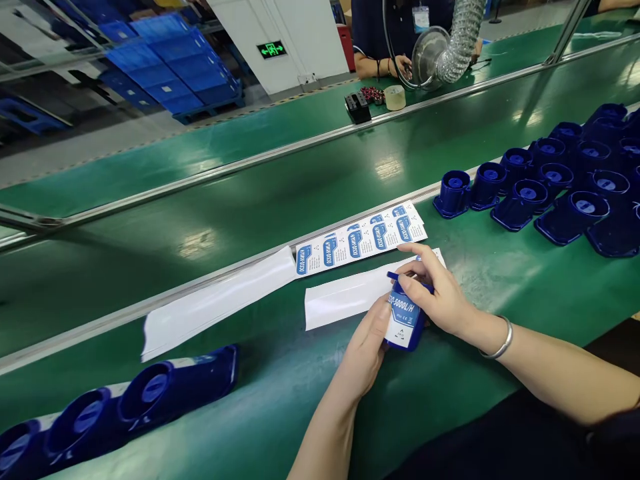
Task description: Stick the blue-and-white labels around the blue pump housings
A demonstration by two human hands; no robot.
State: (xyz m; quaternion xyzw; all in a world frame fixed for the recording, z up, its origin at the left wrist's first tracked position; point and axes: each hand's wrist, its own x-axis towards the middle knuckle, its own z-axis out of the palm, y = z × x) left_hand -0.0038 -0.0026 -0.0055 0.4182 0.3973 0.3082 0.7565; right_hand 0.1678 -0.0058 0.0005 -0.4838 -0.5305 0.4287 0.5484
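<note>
Both my hands hold one dark blue plastic part [406,319] just above the green table. A white and blue label covers its near face. My left hand [364,348] presses its thumb on the label's left edge. My right hand [440,293] wraps the part from the right, fingers curled over its top. A strip of blue and white labels [361,239] lies just beyond my hands. Under them lies a white strip of empty backing paper [345,300].
Several blue parts [555,187] stand grouped at the right. A row of labelled blue parts [120,400] lies at the lower left. A longer bare backing strip [215,303] lies along the metal rail [150,303]. Across the belt, another person [395,40] works beside a flexible duct [463,40].
</note>
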